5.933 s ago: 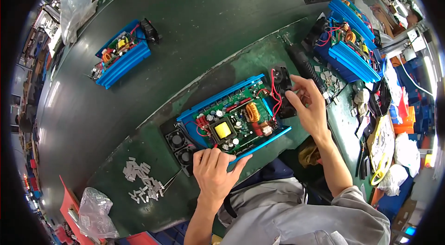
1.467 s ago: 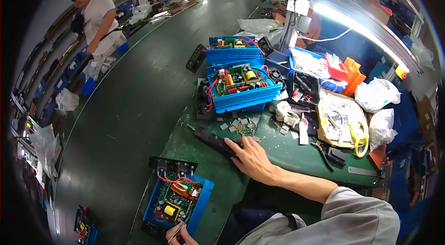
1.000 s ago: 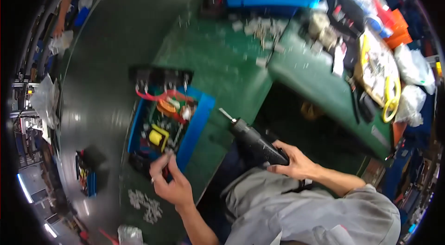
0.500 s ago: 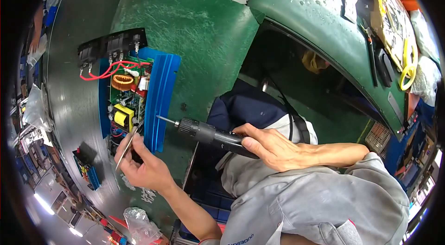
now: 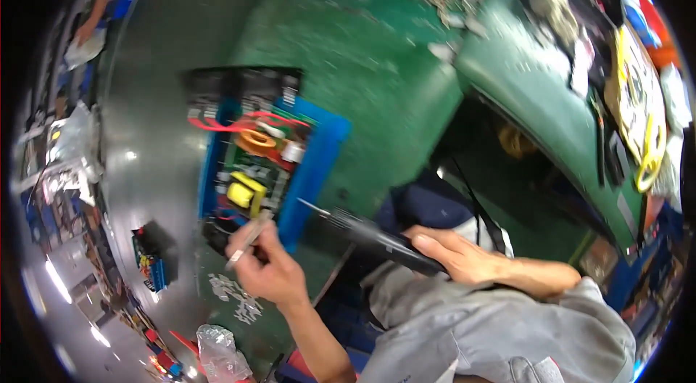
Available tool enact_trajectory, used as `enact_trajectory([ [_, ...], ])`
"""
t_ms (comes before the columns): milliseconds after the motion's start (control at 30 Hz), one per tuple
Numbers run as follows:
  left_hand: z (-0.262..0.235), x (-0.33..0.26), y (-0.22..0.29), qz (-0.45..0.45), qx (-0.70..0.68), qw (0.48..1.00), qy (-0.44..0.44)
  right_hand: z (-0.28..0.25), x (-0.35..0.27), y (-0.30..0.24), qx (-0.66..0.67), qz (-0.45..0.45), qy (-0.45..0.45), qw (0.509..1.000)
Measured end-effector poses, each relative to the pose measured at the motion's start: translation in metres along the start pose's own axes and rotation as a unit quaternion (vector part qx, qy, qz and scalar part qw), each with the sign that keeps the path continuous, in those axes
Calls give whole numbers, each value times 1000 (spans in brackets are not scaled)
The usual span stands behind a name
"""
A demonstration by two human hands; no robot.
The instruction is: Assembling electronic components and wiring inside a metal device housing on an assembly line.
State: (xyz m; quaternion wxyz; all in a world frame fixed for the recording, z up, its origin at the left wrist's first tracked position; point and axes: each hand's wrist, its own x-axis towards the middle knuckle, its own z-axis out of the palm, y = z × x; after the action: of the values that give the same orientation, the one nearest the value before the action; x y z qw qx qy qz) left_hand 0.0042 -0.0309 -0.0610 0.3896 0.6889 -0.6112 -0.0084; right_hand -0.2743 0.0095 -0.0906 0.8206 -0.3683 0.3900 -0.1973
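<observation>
the fingers [image 5: 255, 238] of the left hand [image 5: 272, 270] are pinched shut on a thin silvery strip [image 5: 246, 239], held at the near end of the open blue unit [image 5: 264, 158]. the fingers [image 5: 428, 241] of the right hand [image 5: 457, 260] are wrapped closed around a black electric screwdriver [image 5: 377, 236], whose bit [image 5: 310, 206] is pointed at the near right edge of the unit, just beside its blue side wall. the unit is seen lying on the green tabletop [image 5: 377, 85], with a yellow block [image 5: 244, 191], an orange coil [image 5: 257, 142] and red wires [image 5: 217, 123] showing on its board, and black fans [image 5: 239, 85] at its far end. a scatter of small white parts [image 5: 235, 297] is seen left of the left wrist, and a clear plastic bag [image 5: 217, 350] below them. farther off, to the right, a yellow cable [image 5: 649, 158] is seen lying among blurred items.
</observation>
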Motion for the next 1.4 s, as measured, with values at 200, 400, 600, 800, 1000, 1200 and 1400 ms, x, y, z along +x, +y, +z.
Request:
enact_trajectory([
  [200, 0, -7, -1, 17, -74, 996, -37, -8, -2, 5, 89, 100, -62, 989],
  [400, -5, -2, -4, 21, -109, 993, -35, -8, -8, -7, 140, 171, -77, 972],
  [600, -8, 5, -9, 47, -94, 993, -50, -5, -7, -15, 136, 186, -71, 970],
  [800, -12, 8, -1, 40, -77, 993, -73, -6, -10, 0, 94, 154, -44, 983],
  [1000, -17, 19, 5, 58, -43, 990, -122, -6, -10, -10, 51, 154, -30, 986],
  [1200, -20, 22, 6, 75, -20, 987, -144, -7, -11, -6, 33, 139, -40, 989],
  [1400, -18, 18, 5, 70, -28, 989, -127, -9, -10, -1, 75, 102, -55, 990],
])
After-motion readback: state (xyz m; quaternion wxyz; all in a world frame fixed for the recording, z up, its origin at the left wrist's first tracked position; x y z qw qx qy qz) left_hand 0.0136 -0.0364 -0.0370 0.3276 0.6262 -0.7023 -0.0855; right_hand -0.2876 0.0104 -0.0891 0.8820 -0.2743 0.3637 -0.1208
